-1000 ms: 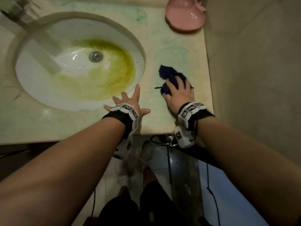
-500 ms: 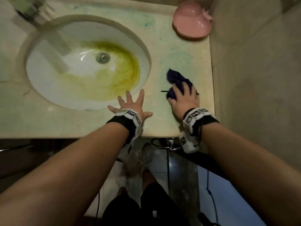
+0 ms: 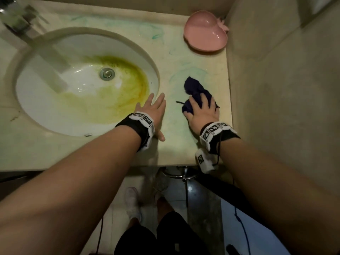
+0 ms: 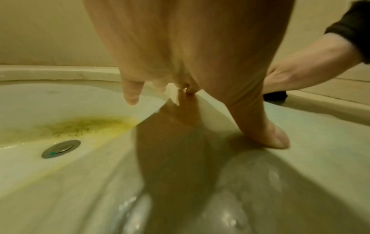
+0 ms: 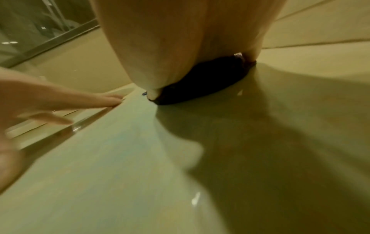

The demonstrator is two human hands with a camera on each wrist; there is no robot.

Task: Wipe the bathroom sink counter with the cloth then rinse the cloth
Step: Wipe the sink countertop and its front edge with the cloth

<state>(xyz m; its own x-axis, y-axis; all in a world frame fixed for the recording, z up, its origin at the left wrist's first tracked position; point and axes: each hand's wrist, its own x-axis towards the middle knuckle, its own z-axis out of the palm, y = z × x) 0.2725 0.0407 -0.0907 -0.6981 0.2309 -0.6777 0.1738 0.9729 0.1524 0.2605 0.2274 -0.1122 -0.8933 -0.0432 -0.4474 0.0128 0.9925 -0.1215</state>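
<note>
A bunched dark blue cloth [image 3: 192, 85] lies on the pale counter [image 3: 176, 148] to the right of the sink [image 3: 55, 107]. My right hand [image 3: 202, 109] lies on top of the cloth and presses it down, with fingers spread over it. In the right wrist view the cloth [image 5: 202, 83] shows under the palm. My left hand [image 3: 152, 111] rests flat on the counter at the basin's rim, holding nothing. Its thumb [image 4: 266, 136] touches the counter. Faint green smears mark the counter around the cloth.
The white basin has a yellow-green stain around the drain [image 3: 107, 74]. A faucet [image 3: 16, 17] stands at the back left. A pink dish [image 3: 206, 32] sits in the back right corner. A wall [image 3: 276, 89] borders the counter's right edge.
My right hand has pushed the cloth a little farther from the counter's front edge. The left hand's spread fingers have drawn together at the basin rim.
</note>
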